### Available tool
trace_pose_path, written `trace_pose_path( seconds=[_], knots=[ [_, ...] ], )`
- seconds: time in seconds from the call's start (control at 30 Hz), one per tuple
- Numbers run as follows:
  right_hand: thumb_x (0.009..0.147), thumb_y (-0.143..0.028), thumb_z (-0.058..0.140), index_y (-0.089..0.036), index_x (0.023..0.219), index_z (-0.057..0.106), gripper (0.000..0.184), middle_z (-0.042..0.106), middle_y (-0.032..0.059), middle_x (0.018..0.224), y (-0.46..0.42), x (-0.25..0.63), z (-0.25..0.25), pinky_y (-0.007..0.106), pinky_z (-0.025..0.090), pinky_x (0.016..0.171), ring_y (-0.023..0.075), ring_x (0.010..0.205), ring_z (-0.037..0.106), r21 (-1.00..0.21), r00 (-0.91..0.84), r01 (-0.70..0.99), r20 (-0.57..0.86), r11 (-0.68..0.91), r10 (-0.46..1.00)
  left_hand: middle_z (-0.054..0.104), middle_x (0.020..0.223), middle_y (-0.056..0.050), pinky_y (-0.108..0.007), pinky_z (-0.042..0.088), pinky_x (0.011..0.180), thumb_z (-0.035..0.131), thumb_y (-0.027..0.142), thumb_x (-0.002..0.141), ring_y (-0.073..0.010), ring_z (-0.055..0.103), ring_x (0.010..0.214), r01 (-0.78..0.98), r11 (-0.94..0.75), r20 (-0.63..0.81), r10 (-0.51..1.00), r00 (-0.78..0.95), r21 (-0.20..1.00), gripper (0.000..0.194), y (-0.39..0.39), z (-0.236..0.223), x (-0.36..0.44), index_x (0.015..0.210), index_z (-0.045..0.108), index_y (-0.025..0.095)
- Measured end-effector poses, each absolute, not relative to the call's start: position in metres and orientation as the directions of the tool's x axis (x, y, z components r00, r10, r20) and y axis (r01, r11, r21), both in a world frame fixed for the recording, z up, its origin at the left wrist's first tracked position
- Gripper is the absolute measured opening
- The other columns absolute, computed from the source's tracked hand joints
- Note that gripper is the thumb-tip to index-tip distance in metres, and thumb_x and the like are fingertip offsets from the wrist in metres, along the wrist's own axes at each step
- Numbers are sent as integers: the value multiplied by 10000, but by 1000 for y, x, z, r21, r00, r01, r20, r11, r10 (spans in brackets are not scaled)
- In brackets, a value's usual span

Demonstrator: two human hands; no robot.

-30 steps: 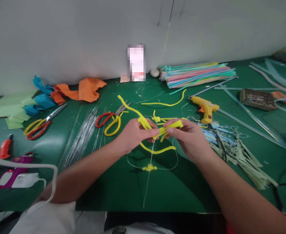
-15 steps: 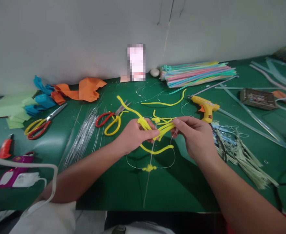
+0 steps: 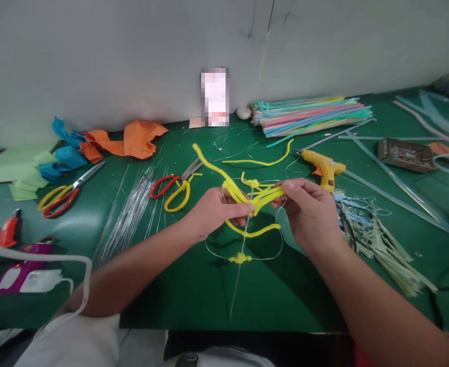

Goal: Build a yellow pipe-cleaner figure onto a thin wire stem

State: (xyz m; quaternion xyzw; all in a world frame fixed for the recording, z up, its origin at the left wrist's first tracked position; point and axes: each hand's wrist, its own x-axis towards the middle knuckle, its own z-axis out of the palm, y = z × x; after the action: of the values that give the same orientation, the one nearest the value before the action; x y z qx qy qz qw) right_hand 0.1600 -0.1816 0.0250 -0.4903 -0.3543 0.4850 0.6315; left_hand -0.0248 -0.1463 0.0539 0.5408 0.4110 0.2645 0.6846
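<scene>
Both hands grip a bunch of yellow pipe cleaners (image 3: 268, 198) above the green table. My left hand (image 3: 224, 206) pinches it with the thumb on top, and one long yellow end sticks out up and to the left. My right hand (image 3: 308, 204) pinches the other end between thumb and fingers. Below the hands hangs a thin wire ring (image 3: 217, 253) with a small yellow knot (image 3: 240, 258) at its bottom, crossed by a straight wire. Another yellow knot (image 3: 251, 183) sits at the top, behind the bunch. My fingertips are partly hidden by the strands.
Red-and-yellow scissors (image 3: 178, 186) lie left of my hands, beside loose silver wires (image 3: 130, 214). A yellow glue gun (image 3: 322, 168) is on the right. Behind are a pipe cleaner bundle (image 3: 312, 117) and a phone (image 3: 215, 97) against the wall. A second pair of scissors (image 3: 69, 193) lies further left.
Both hands have shifted slightly to the right with the yellow bunch and the wire ring. The grip looks the same, and the things on the table have stayed put.
</scene>
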Motion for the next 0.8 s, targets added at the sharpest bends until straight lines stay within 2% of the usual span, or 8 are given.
trace_pose_path(
  seconds=[0.1, 0.17, 0.33, 0.43, 0.57, 0.7, 0.8],
  knots=[
    [765, -429, 710, -277, 785, 717, 154, 642, 8, 651, -183, 161, 31, 376, 531, 653, 173, 585, 596, -962, 251, -262, 13, 81, 968, 685, 686, -8, -221, 525, 578, 768, 290, 711, -75, 599, 526, 46, 243, -233, 833, 502, 969, 207, -145, 57, -28, 786, 671, 123],
    [741, -435, 728, -293, 860, 744, 186, 661, 11, 683, -185, 162, 34, 377, 535, 665, 181, 614, 603, -956, 160, -287, 7, 53, 987, 692, 692, -5, -221, 528, 572, 767, 282, 719, -77, 602, 524, 13, 249, -222, 838, 499, 968, 199, -144, 58, -29, 810, 679, 129],
    [775, -332, 720, -296, 964, 763, 197, 687, -21, 716, -187, 160, 34, 288, 515, 638, 133, 623, 608, -918, -56, -397, 32, 7, 998, 674, 657, 20, -190, 516, 556, 733, 232, 738, -63, 597, 508, -9, 302, -252, 813, 526, 953, 115, -146, 58, -27, 740, 680, 131],
    [755, -376, 731, -301, 969, 749, 228, 665, -20, 682, -188, 160, 32, 313, 521, 610, 147, 596, 598, -937, -11, -347, 54, 47, 998, 669, 651, 13, -203, 517, 549, 738, 235, 722, -64, 587, 496, -4, 303, -256, 812, 524, 953, 127, -146, 57, -26, 742, 676, 126],
    [765, -444, 717, -307, 982, 719, 257, 640, 1, 702, -189, 160, 28, 368, 539, 641, 176, 618, 600, -971, 133, -167, 149, 170, 980, 678, 670, -4, -224, 529, 555, 744, 252, 720, -71, 591, 499, 17, 296, -260, 811, 523, 955, 159, -147, 56, -26, 770, 667, 122],
    [815, -395, 683, -357, 1064, 678, 252, 674, 34, 938, -189, 161, 24, 412, 536, 745, 238, 867, 656, -932, 256, 18, 355, 363, 899, 675, 658, -3, -207, 514, 528, 746, 266, 720, -64, 586, 473, 30, 291, -259, 796, 546, 956, 174, -147, 57, -25, 744, 654, 120],
    [838, -387, 658, -362, 1052, 663, 216, 681, 47, 968, -189, 161, 21, 452, 535, 780, 273, 951, 657, -909, 270, 102, 417, 405, 868, 670, 637, -4, -206, 508, 522, 742, 265, 716, -60, 575, 453, 35, 293, -263, 794, 549, 956, 174, -148, 57, -25, 720, 645, 120]
  ],
)
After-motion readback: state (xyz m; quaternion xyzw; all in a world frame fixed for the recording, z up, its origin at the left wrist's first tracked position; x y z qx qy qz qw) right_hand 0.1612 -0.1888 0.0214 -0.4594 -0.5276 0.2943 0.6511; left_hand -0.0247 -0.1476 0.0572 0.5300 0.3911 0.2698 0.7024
